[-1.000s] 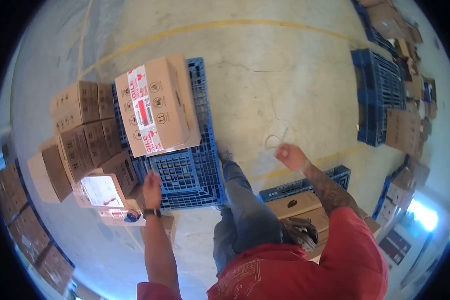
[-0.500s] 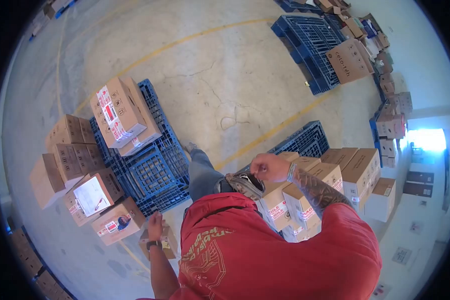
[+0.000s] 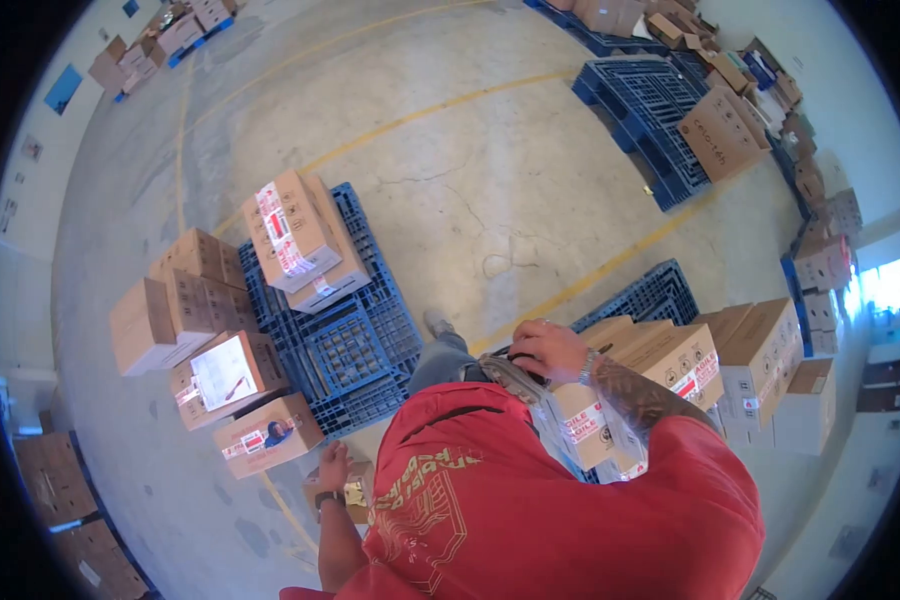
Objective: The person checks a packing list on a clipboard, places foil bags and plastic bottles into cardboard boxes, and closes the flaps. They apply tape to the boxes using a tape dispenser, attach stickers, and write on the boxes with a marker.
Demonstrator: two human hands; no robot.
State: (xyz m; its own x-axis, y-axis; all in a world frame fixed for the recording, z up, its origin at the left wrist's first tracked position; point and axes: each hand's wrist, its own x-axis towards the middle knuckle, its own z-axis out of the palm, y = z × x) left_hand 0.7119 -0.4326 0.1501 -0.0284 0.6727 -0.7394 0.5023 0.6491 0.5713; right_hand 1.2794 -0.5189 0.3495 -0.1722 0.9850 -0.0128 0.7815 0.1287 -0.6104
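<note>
My right hand (image 3: pixel 550 350) is at the mouth of a greyish waist bag (image 3: pixel 515 380) on the front of my body. Its fingers are bent down over the opening, with something dark beneath them that I cannot make out. My left hand (image 3: pixel 334 468) hangs low at my side, fingers loosely curled and apart, with nothing visible in it. Behind it on the floor is a small cardboard box (image 3: pixel 358 490). Close by stands a carton with a picture label (image 3: pixel 268 436). A white sheet (image 3: pixel 224 374) with a pen on it lies on another carton.
Two taped cartons (image 3: pixel 295 230) lie on a blue plastic pallet (image 3: pixel 355 345) ahead to the left. Stacked cartons with fragile tape (image 3: pixel 695 375) stand at my right beside another pallet (image 3: pixel 660 295). Farther right are a blue pallet (image 3: pixel 645 110) and an upright carton (image 3: pixel 725 133).
My right hand has come down from above the waist bag onto its opening. The view has turned left, so the pallets and cartons sit farther right. My left hand still hangs at my side.
</note>
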